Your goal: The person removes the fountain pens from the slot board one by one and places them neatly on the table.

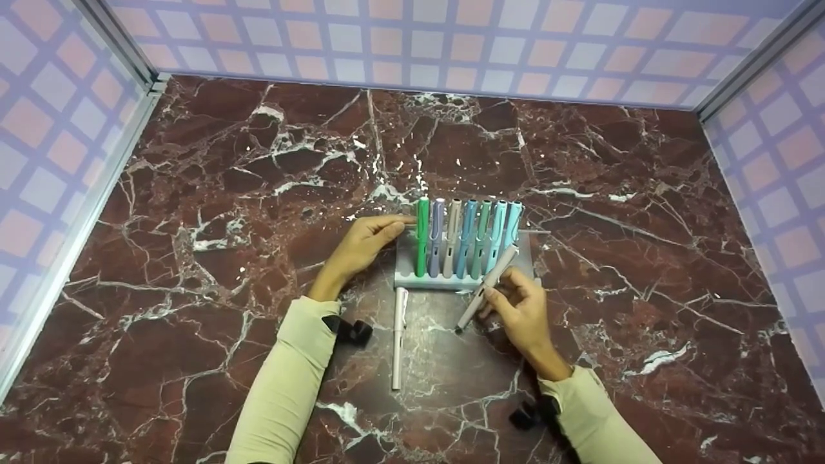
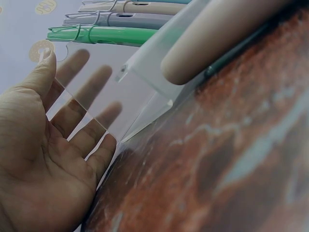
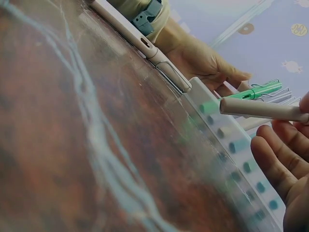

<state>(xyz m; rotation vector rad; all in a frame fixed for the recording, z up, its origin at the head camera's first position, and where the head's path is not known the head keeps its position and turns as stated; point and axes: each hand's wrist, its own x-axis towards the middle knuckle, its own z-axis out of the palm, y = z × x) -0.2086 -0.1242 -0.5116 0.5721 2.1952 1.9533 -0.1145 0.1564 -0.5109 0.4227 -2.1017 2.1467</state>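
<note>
A clear pen stand (image 1: 405, 281) holds a row of fountain pens; the green pen (image 1: 422, 241) is leftmost and a light blue pen (image 1: 513, 222) rightmost. My left hand (image 1: 364, 245) is at the stand's left side. In the left wrist view its straight, spread fingers (image 2: 99, 79) show through the clear panel (image 2: 130, 63), the thumb beside the panel's edge. My right hand (image 1: 522, 309) pinches a greyish-beige pen (image 1: 493, 278), tilted, in front of the stand's right end. Another beige pen (image 1: 397, 341) lies on the table before the stand's left end.
The dark red marbled table (image 1: 258, 258) runs to a checked wall (image 1: 445, 45) at the back, with more checked panels at both sides. A black wrist device (image 1: 351, 330) sits at the left cuff, another (image 1: 532, 412) at the right.
</note>
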